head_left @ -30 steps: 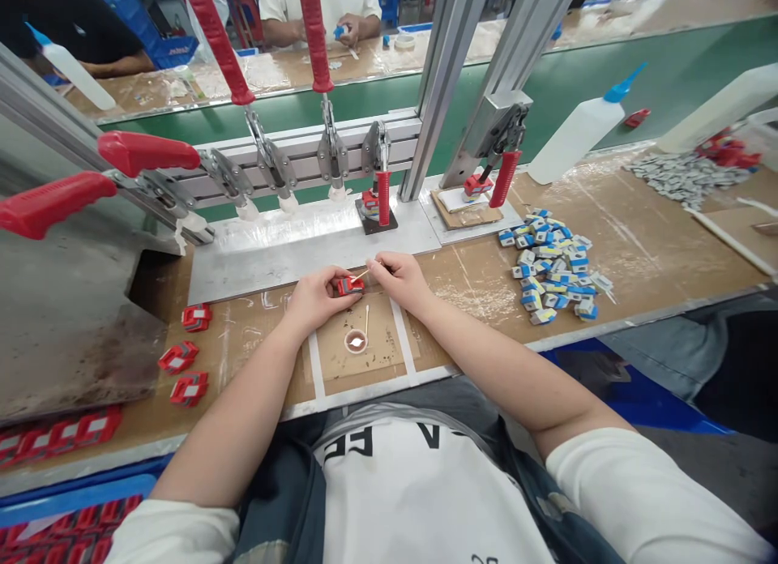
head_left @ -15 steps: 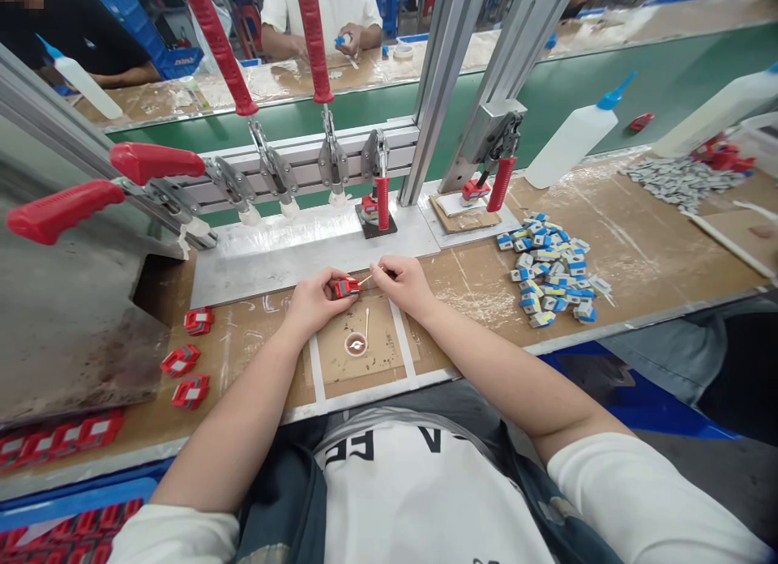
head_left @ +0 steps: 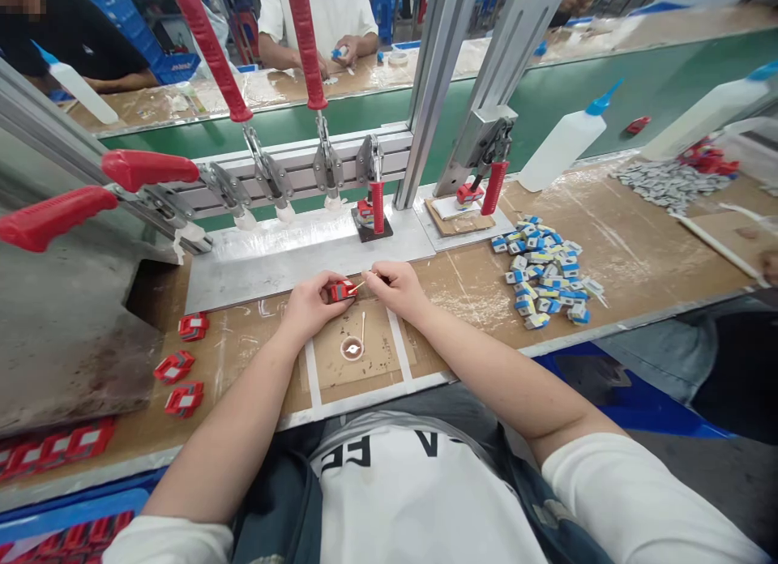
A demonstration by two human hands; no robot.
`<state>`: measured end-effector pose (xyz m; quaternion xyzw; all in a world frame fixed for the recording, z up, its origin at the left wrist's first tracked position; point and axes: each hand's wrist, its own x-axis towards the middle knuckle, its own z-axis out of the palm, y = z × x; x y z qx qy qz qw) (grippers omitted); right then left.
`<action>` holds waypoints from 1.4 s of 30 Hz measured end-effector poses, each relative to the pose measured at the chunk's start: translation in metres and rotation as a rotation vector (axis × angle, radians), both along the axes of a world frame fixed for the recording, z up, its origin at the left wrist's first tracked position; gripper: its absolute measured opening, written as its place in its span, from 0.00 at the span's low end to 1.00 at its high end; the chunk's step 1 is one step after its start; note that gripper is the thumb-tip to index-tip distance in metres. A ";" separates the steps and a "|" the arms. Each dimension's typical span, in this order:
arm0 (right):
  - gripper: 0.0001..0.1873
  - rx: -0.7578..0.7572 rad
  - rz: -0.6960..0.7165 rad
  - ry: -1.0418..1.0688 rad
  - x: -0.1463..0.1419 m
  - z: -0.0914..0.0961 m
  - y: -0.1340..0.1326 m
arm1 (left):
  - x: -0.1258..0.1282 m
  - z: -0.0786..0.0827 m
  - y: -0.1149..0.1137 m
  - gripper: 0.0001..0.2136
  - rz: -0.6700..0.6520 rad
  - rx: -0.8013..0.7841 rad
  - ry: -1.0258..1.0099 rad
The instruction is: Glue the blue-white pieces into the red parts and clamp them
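Note:
Between its thumb and fingers my left hand grips a small red and grey plastic part. My right hand is closed in a pinch on a thin cotton swab, whose tip reaches the part's right side. Just below the hands, a small round cup with brownish liquid sits on a cardboard sheet edged by white tape. A second cotton swab leans at the cup. Three similar red parts lie left of my left arm.
Red-handled toggle clamps stand on a frame behind a metal plate. Blue and white small parts are piled at right, near a squeeze bottle. Grey pieces lie farther right. Co-workers sit across the green divider.
The swab tip has come closer to the red part, with my right hand slightly nearer my left. The whole view has shifted a little; both grips are kept.

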<state>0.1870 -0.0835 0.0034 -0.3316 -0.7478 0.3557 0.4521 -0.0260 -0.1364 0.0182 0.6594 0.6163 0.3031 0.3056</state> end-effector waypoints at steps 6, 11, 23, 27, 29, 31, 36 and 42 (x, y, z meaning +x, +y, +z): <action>0.24 0.122 0.420 -0.204 0.010 0.013 -0.019 | -0.005 -0.003 0.001 0.18 0.012 0.033 -0.079; 0.21 0.208 0.403 -0.646 0.007 0.027 -0.045 | -0.007 -0.002 0.001 0.21 0.023 0.064 -0.089; 0.14 -0.181 -0.739 -1.260 0.204 0.045 -0.024 | -0.002 0.001 0.003 0.25 0.150 0.184 -0.278; 0.13 -0.156 -0.662 -1.379 0.207 0.037 -0.016 | -0.002 -0.002 0.002 0.28 0.152 0.089 -0.340; 0.12 -0.127 -0.625 -1.406 0.204 0.035 -0.008 | -0.002 -0.002 0.001 0.28 0.149 0.084 -0.329; 0.11 -0.072 -0.560 -1.397 0.203 0.035 0.000 | -0.002 0.000 -0.002 0.28 0.144 0.110 -0.330; 0.14 0.008 -0.376 -0.820 0.179 0.040 -0.006 | 0.002 0.010 -0.008 0.33 0.108 0.162 -0.504; 0.16 -0.064 0.001 -0.106 0.103 0.052 -0.049 | 0.013 0.027 -0.022 0.27 -0.016 0.106 -0.635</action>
